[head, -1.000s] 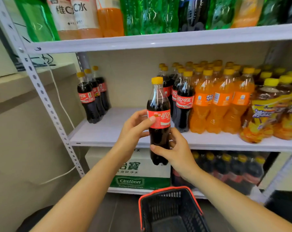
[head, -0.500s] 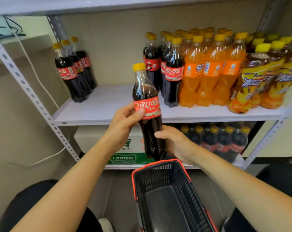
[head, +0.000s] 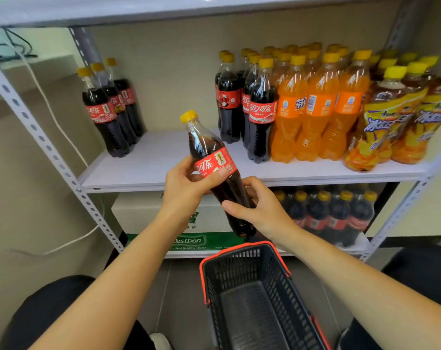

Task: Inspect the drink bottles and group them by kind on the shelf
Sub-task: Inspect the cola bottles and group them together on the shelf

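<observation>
Both bare forearms extended forward; left grip [head: 186, 184] curled round the label of a tilted cola bottle [head: 204, 144], right grip [head: 263, 210] wrapped round its lower body.

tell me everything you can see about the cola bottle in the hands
It is a clear plastic cola bottle of dark drink, with a yellow cap on and a red label with white characters. It is tilted, cap up and to the left, held in front of the shelf, above the basket. The left hand grips it at the label; the right hand holds its lower part.
</observation>
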`<act>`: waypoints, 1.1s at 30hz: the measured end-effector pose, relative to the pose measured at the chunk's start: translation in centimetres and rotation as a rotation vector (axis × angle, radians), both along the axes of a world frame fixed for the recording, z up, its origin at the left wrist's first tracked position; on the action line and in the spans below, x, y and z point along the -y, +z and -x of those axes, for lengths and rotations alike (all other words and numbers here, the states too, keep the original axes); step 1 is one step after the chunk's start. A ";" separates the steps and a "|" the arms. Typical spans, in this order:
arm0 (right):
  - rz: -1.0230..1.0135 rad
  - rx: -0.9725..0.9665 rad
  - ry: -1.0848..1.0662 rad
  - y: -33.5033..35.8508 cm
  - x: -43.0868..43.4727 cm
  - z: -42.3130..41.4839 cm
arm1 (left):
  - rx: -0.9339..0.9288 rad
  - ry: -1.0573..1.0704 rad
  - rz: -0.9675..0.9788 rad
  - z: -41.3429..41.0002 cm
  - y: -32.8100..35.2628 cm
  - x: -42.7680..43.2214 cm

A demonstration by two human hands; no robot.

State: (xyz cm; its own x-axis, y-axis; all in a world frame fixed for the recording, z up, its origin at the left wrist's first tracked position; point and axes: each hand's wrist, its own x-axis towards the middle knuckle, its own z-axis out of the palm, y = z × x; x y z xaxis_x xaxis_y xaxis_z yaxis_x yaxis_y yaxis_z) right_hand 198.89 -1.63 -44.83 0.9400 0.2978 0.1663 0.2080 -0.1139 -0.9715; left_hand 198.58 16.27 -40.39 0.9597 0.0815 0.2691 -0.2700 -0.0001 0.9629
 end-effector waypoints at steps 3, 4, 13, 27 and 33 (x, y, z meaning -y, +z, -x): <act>-0.102 -0.136 0.162 0.5 0.3 -0.4 | -0.007 -0.049 0.066 0.1 -0.2 -0.6; -0.097 -0.131 0.189 0.6 0.5 -0.4 | -0.009 -0.070 0.085 0.1 -0.2 -0.7; -0.025 0.119 -0.069 0.0 0.3 0.2 | -0.035 -0.002 0.020 -0.2 -0.2 -0.4; -0.047 -0.069 0.099 0.8 1.2 -0.1 | -0.075 -0.218 0.219 -0.5 -0.2 -0.9; 0.164 0.151 -0.051 0.4 1.2 0.3 | -0.110 -0.038 0.163 -0.7 -0.5 -0.9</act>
State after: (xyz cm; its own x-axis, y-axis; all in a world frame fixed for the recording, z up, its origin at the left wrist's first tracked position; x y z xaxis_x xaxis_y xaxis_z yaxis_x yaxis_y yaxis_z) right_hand 198.64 -2.88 -44.41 0.9226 0.2856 0.2593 0.3395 -0.2820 -0.8974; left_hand 199.28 17.19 -40.94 0.9858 0.0783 0.1489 -0.1602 0.1669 0.9729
